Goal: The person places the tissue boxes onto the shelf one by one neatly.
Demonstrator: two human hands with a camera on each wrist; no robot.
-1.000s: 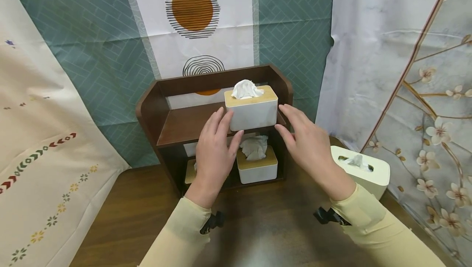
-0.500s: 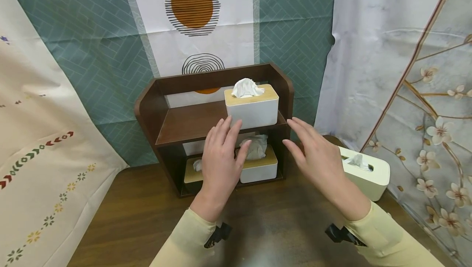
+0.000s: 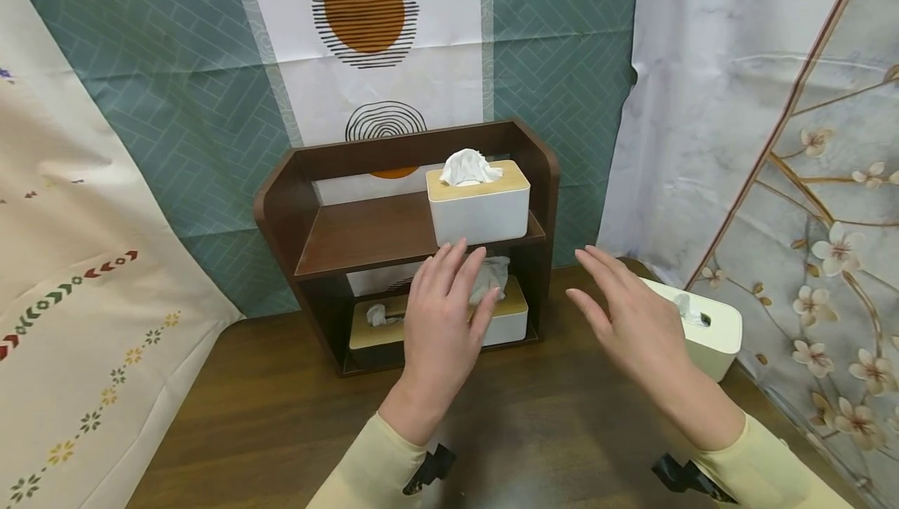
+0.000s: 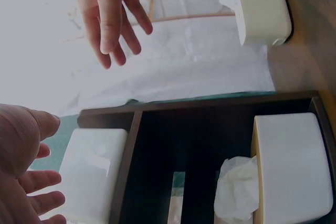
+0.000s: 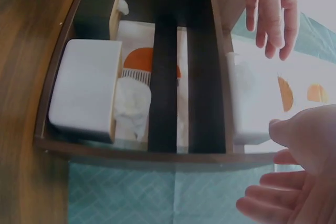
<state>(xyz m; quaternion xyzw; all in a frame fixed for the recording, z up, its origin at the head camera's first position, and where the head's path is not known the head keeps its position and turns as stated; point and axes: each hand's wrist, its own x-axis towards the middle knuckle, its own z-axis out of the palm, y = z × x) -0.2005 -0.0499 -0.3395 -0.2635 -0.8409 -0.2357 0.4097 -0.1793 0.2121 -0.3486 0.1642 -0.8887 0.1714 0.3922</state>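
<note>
My left hand [image 3: 442,329] hovers with fingers spread in front of the brown two-tier shelf [image 3: 365,236], holding nothing. It overlaps part of the lower tier in the head view. To its right my right hand [image 3: 639,325] is also raised, fingers relaxed, apart from the shelf and overlapping a cream tissue box [image 3: 718,337]. On the upper tier, toward the right, rests a white tissue box [image 3: 481,216] with a wooden lid and a tuft of tissue. Below it stands another white wooden-lidded tissue box [image 5: 84,85]. A dark-sided tissue box [image 5: 97,9] sits beside that one.
The shelf stands on a dark brown wooden table [image 3: 267,415]. Behind it hangs a green and white patterned cloth [image 3: 562,95]. A floral cloth [image 3: 808,259] borders the right side and a cream embroidered cloth [image 3: 91,322] the left.
Both hands have drawn back and down from beside the upper white tissue box, spreading farther apart and shifting right. The box stays on the upper tier.
</note>
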